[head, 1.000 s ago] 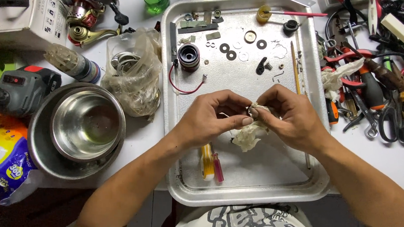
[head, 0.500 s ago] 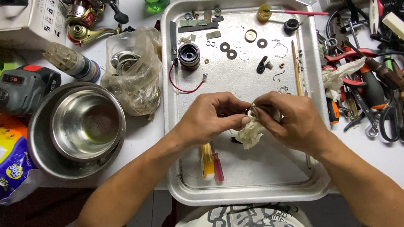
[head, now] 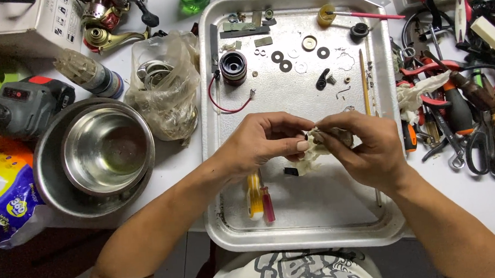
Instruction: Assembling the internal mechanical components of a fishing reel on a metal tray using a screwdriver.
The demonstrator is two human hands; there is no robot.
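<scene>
Wiping looks to be the step in hand: the left hand and the right hand meet over the middle of the large dented aluminium tray, both pinched shut around a crumpled off-white scrap of cloth that seems to wrap a small dark part, too hidden between the fingertips to identify. The left thumb and forefinger press in from one side while the right fingers curl round the cloth from the other. Toward the tray's far edge lie a black cylindrical spool with a red wire and a scatter of small dark washers, laid out apart from one another. Near the tray's front left corner lie a yellow-handled tool and a red-handled tool, side by side. Left of the tray on the counter stands a pair of nested steel bowls. My judgement is that the rubbing calls for a firm, steady pinch so the tiny piece does not slip out.
</scene>
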